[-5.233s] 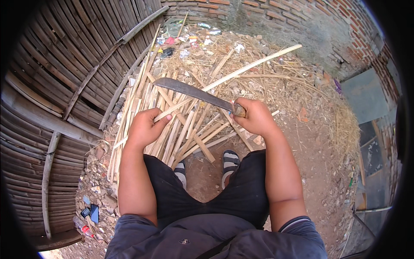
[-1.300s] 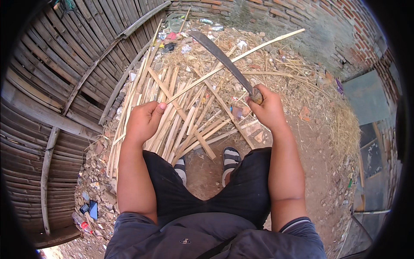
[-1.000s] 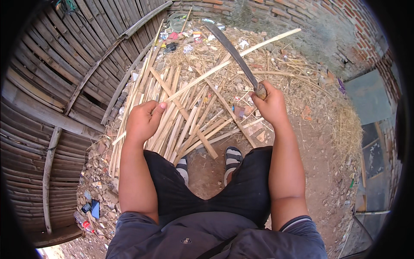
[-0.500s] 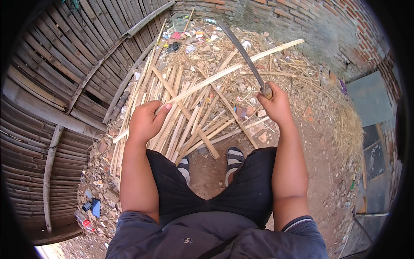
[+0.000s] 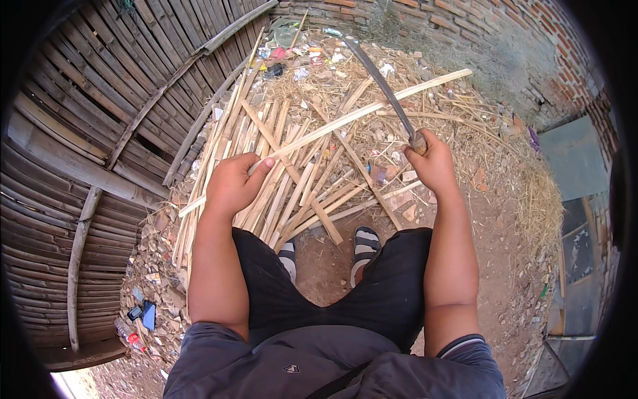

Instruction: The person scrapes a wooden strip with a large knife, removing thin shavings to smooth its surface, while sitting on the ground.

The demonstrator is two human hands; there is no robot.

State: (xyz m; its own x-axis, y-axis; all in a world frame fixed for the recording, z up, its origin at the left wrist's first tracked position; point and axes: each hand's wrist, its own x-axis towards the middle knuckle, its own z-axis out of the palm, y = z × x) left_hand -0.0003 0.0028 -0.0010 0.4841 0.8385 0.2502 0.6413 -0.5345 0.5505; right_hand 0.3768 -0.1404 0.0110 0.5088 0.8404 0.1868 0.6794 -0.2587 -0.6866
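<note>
My left hand (image 5: 234,183) is closed round a long pale wooden strip (image 5: 345,124), thumb along its top. The strip slants up from lower left to far right. In my right hand (image 5: 432,161) is the wooden handle of a sickle (image 5: 384,86), whose long, slightly curved dark blade points away and to the left. The blade crosses the strip near its far half; whether they touch I cannot tell. Beneath the strip lies a loose pile of similar wooden strips (image 5: 302,193), several of them crossing one another.
A slatted bamboo wall (image 5: 80,126) stands on the left and a brick wall (image 5: 478,40) at the back. Dry straw (image 5: 531,199) and rubble cover the ground at right. Litter (image 5: 302,63) lies at the far end, a plastic bottle (image 5: 129,334) at lower left. My sandalled feet (image 5: 364,249) stand by the pile.
The far end of the strip has dipped slightly, and the sickle has come a little lower toward me. Both hands keep their holds; the whole view has shifted slightly.
</note>
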